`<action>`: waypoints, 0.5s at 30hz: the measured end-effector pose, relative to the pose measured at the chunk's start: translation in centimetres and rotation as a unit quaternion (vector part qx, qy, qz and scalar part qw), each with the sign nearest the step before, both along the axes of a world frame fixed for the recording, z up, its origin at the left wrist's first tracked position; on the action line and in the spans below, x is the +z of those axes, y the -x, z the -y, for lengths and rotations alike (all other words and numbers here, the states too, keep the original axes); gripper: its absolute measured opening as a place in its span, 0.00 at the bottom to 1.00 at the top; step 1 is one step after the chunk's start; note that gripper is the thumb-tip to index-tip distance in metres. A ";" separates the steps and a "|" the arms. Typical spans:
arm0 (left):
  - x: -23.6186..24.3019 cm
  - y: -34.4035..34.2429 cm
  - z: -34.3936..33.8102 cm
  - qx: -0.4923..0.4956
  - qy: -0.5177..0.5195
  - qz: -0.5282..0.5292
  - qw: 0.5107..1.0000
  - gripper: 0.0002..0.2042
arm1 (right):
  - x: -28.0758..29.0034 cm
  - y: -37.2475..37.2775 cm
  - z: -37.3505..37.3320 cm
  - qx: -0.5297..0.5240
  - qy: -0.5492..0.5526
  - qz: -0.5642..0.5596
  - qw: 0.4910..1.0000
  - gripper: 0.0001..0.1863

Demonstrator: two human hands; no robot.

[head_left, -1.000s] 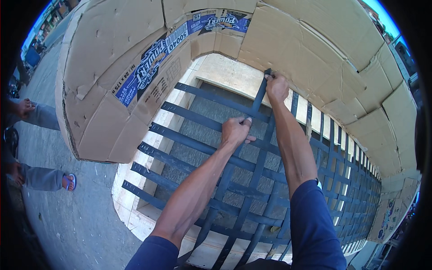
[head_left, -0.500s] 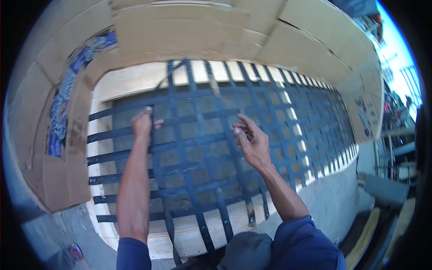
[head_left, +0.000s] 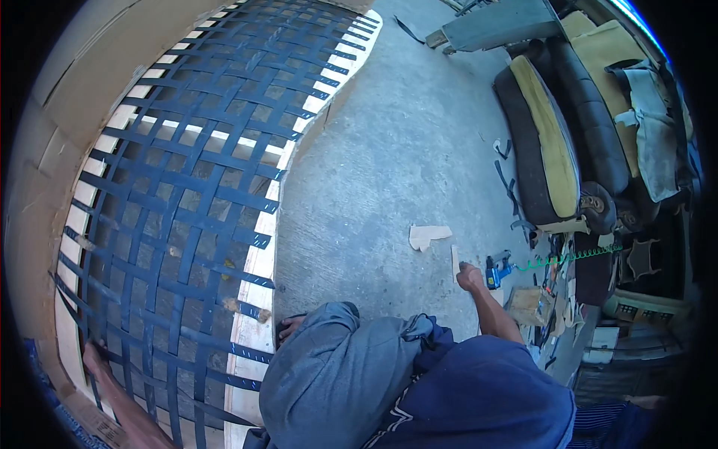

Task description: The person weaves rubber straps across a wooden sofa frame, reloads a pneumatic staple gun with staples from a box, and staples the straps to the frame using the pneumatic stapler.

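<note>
At the lower left, my left hand (head_left: pixel 96 361) is closed around a dark webbing strap (head_left: pixel 66 298) that runs slack across the wooden frame (head_left: pixel 251 299). Part of its fingers is hidden by the woven straps. My right hand (head_left: pixel 471 278) is reached out low over the floor on the right, just left of a blue air staple gun (head_left: pixel 496 271). A gap shows between hand and tool. Its fingers point away and are too small to read. Dark straps (head_left: pixel 179 232) cross each other over the frame, stapled along the pale wooden edge.
A green coiled hose (head_left: pixel 557 260) runs right from the staple gun. Near it are a cardboard box (head_left: pixel 529 305), scraps and tools. A torn pale piece (head_left: pixel 429 236) lies on the concrete floor (head_left: pixel 374 172). Dark and yellow cushions (head_left: pixel 550 142) stand at right; cardboard (head_left: pixel 37 209) lines the frame's far side.
My view has swung right and down toward the floor. My right hand has left the webbing and moved out beside the staple gun. The left hand stays at the strap.
</note>
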State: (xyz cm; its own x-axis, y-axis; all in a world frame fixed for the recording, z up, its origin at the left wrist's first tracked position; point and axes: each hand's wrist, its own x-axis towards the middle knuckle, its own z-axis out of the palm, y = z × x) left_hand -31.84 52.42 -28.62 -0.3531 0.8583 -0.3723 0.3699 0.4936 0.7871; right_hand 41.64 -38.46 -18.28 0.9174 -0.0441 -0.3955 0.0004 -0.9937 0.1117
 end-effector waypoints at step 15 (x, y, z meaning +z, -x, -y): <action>9.6 -4.4 7.4 -0.216 0.043 -0.527 0.821 0.24 | 1.0 -3.3 15.7 -0.248 -0.108 -0.066 0.960 0.24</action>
